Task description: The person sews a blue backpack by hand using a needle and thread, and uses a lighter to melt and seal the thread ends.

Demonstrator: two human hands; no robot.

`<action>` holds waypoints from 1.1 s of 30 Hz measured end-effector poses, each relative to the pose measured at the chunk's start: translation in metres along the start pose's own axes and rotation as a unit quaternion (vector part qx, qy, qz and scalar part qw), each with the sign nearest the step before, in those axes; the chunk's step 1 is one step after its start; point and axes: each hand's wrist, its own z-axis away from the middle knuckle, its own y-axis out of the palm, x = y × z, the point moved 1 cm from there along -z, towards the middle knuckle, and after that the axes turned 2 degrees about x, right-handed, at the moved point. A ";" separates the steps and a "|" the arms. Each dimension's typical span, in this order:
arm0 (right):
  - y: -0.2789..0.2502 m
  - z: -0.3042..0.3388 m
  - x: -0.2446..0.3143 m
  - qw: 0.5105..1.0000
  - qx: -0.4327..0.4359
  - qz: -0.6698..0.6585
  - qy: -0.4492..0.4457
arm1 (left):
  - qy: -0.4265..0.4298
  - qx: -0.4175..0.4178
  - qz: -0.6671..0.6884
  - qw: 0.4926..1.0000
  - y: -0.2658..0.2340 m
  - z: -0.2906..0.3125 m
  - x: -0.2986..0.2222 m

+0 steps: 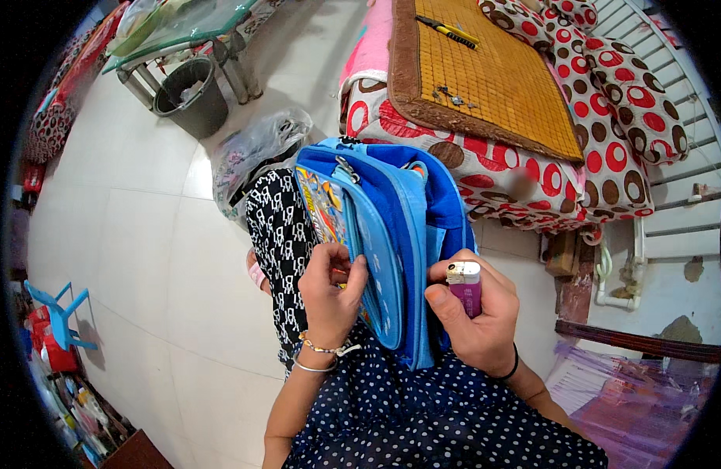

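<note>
Blue bag (415, 258), long axis away from lap (446, 410); left fingers (327, 256) curled, pinch unclear; right fingers (452, 311) clasping lighter (467, 292).

Some fingertips of the left hand (329, 288) are hidden, so its hold on the blue bag (411, 234) cannot be told; the right hand (484, 309) covers the lower end of the purple lighter (466, 293). At one o'clock, dark bits (455, 99) are too small to identify. Toward two, a brown patch (523, 184) is blurred. Clutter (83, 410) at eight is cut off.
</note>
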 end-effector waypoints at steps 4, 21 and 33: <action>-0.007 0.005 -0.007 0.998 -0.025 -0.028 0.047 | 0.042 0.009 0.047 0.998 -0.005 0.004 -0.015; -0.021 0.007 -0.021 0.997 -0.066 0.002 0.043 | -0.055 -0.030 0.130 0.989 -0.039 0.007 -0.042; -0.015 -0.010 -0.024 0.993 -0.082 0.035 -0.078 | -0.077 -0.132 0.194 0.969 -0.074 -0.014 -0.025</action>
